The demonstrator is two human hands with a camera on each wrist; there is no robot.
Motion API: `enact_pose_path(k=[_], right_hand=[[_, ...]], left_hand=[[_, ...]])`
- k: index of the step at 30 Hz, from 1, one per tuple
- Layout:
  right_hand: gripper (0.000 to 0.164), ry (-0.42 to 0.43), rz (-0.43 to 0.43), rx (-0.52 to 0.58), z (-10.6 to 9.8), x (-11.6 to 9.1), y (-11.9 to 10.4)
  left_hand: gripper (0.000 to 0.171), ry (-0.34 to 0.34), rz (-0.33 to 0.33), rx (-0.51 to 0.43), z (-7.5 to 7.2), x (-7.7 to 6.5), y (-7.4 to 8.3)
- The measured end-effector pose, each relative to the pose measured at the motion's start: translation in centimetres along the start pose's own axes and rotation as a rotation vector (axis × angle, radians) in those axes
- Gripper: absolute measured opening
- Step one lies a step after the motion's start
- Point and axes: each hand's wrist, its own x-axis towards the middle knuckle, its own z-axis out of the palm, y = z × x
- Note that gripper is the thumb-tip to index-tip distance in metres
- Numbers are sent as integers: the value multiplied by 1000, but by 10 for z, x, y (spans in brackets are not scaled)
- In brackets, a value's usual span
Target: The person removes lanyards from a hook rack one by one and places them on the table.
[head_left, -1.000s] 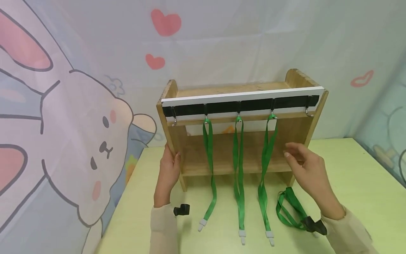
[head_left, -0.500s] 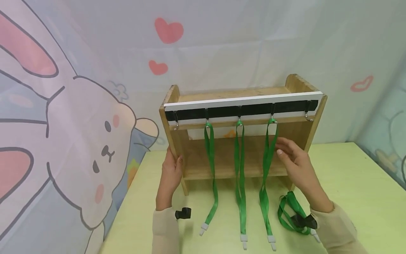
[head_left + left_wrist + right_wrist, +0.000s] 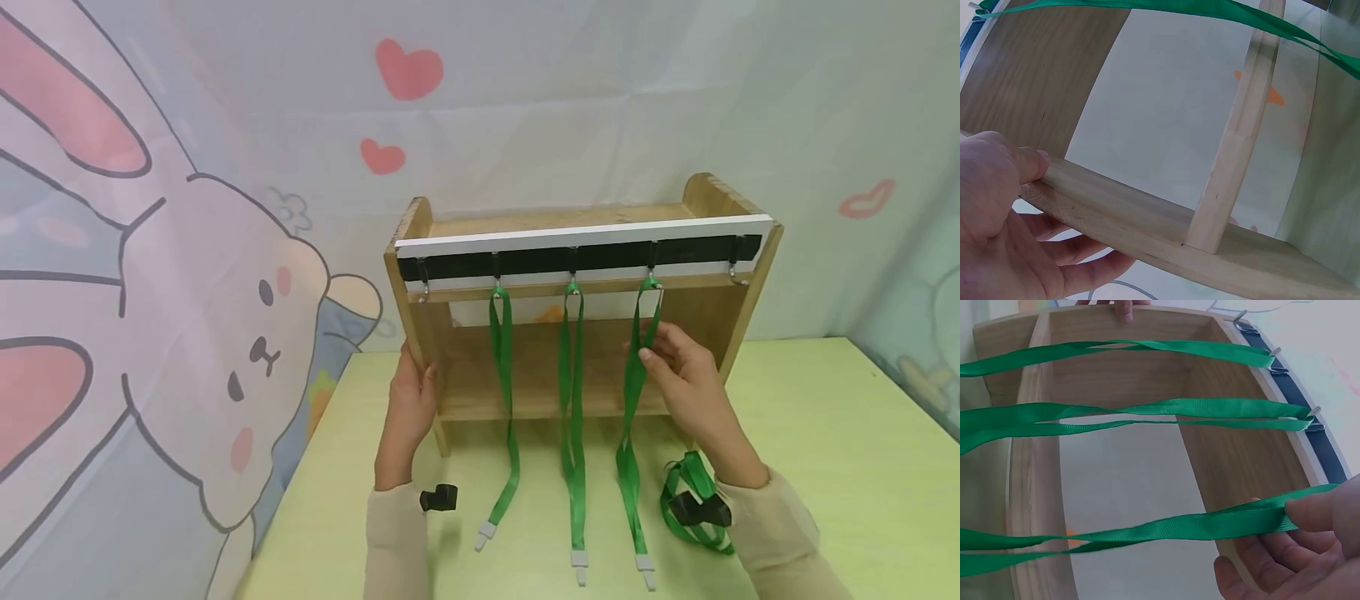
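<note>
Right hand [image 3: 690, 387]: newly come to the rightmost hanging strap [image 3: 634, 387], pinching it; strap now seemingly under control, looped on its hook [image 3: 652, 272]. Left hand [image 3: 411, 398]: gripping left side of shelf [image 3: 536, 367].

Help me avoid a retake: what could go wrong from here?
Any tug by the right hand pinching the rightmost hanging green lanyard might slip its loop off the hook. The wooden shelf could shift if the left hand gripping it loosened. The right sleeve might snag the nearby coiled lanyard.
</note>
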Motion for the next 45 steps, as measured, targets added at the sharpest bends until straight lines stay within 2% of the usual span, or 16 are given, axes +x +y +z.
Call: enact_pose_path(k=[7, 11, 20, 28, 35, 38, 45], right_hand=[[15, 87, 41, -20, 1, 1, -2], [11, 130, 65, 29, -1, 1, -5], [11, 134, 57, 104, -2, -1, -10], [13, 78, 78, 109, -3, -8, -13], [14, -5, 120, 227, -8, -16, -11], [15, -31, 132, 242, -9, -18, -8], [17, -82, 169, 226, -9, -25, 0]], left_hand=[[49, 6, 24, 7, 3, -1, 1], [50, 4, 25, 12, 4, -1, 1], [51, -2, 10, 8, 5, -4, 0], [51, -1, 25, 7, 5, -5, -2], [51, 13, 44, 19, 3, -3, -1], [51, 14, 50, 23, 2, -2, -1], [50, 9, 32, 7, 0, 1, 1]])
